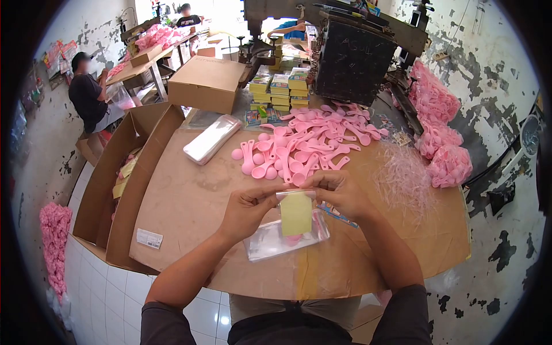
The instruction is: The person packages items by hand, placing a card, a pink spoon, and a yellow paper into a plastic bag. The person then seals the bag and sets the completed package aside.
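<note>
Clear plastic: one small bag (296, 194), backed by one pale yellow card (296, 217), pinched at its top edge by two hands above the table (190, 213).

The left hand (248, 211) grips one upper corner between thumb and fingers, and the right hand (343, 197) grips the other. Two stacks of clear bags lie on the table: the near stack (264, 244) just below the hands, the far stack (211, 140) toward the left. Ahead is one pile of pink spoons (305, 144), too tangled to count. One open carton (144, 184) stands at the left edge, one closed carton (201, 86) farther back. Three pink bundles (451, 167) sit along the right.
</note>
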A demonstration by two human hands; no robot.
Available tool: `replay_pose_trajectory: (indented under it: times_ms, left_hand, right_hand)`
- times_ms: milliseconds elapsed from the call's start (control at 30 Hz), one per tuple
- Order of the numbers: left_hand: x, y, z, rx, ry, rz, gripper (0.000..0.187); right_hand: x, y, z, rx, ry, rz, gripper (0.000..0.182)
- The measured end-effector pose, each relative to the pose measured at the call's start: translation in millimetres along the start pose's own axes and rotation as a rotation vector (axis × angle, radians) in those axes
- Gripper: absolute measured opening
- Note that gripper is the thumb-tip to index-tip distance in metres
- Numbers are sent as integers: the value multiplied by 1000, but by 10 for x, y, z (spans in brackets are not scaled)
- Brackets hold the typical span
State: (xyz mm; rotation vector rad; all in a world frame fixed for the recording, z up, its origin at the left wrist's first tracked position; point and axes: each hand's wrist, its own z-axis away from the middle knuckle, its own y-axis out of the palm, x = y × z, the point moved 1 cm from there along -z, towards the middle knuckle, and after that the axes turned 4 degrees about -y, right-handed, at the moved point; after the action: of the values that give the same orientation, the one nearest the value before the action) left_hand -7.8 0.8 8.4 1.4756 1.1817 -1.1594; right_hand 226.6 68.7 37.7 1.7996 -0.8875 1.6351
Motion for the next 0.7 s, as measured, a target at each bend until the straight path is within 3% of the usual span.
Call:
replay_pose_trajectory:
  times_ms: [300, 400, 500, 600, 700]
  left_hand:
    - [103, -89, -45, 95, 13, -53, 26]
    - [120, -86, -77, 100, -23, 128, 29]
    - [259, -100, -89, 22, -109, 135, 35]
    - [308, -43, -106, -7, -226, 163, 38]
    - [315, -9, -87, -17, -288, 154, 37]
  right_hand:
    - [-51, -100, -12, 26, -95, 160, 17]
    - [-44, -124, -14, 28, -125, 233, 16]
    - [-199, -128, -48, 60, -121, 48, 15]
    - [-228, -37, -33, 10, -53, 213, 16]
    - [-405, -80, -51, 16, -15, 93, 18]
